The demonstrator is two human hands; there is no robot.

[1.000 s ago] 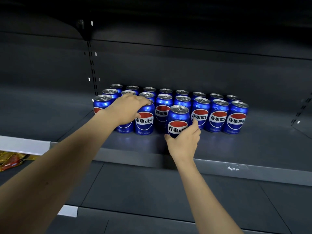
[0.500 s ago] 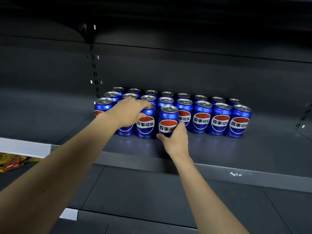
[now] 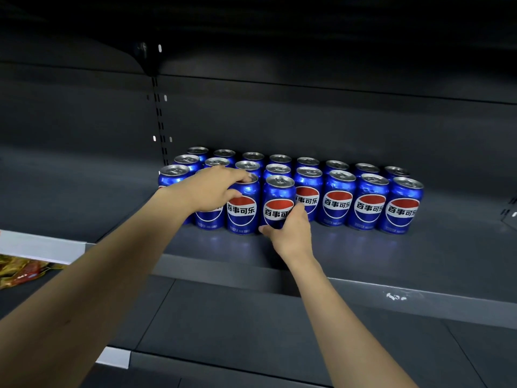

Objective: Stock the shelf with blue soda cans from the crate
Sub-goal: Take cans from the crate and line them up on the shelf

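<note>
Cans [image 3: 337,201] stand 3 rows deep on the shelf [image 3: 363,256], against its back wall. Left hand [image 3: 215,190] sits over the front-left cans; right hand [image 3: 291,231] grips the next can [image 3: 278,203] beside it.

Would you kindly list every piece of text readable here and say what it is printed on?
"百事可乐": on the red, white and blue emblem of the front-row blue cans.
Small print near the cans' bases: too blurred to read.
Orange packet at far left: no legible text.

Two bare forearms, sleeveless, left hand [image 3: 212,189] and right hand [image 3: 292,231] ungloved
</note>
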